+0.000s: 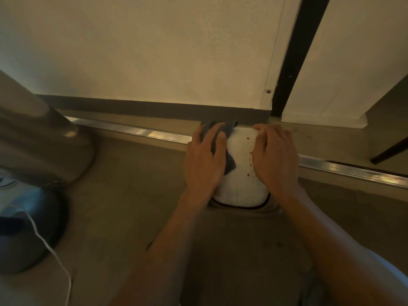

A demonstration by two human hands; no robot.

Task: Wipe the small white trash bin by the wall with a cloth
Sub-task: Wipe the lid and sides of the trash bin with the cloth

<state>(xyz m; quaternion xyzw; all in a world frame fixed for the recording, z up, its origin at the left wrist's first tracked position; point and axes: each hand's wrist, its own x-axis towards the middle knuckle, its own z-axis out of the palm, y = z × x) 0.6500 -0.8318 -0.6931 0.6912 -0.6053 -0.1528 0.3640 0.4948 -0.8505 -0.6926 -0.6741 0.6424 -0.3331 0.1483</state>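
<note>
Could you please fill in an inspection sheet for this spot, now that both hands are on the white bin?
Surface: brownish floor, with a ribbed metal strip along the wall.
Job's things: white trash bin by the wall, brown spots on its lid; dark grey cloth on its left side.
Clutter: nothing seen.
Hands: left hand presses the cloth onto the bin; right hand rests on the bin's right edge, fingers curled over it.
Cables: thin white cord at the left.
Surroundings: pale wall; large metallic object at the left.
</note>
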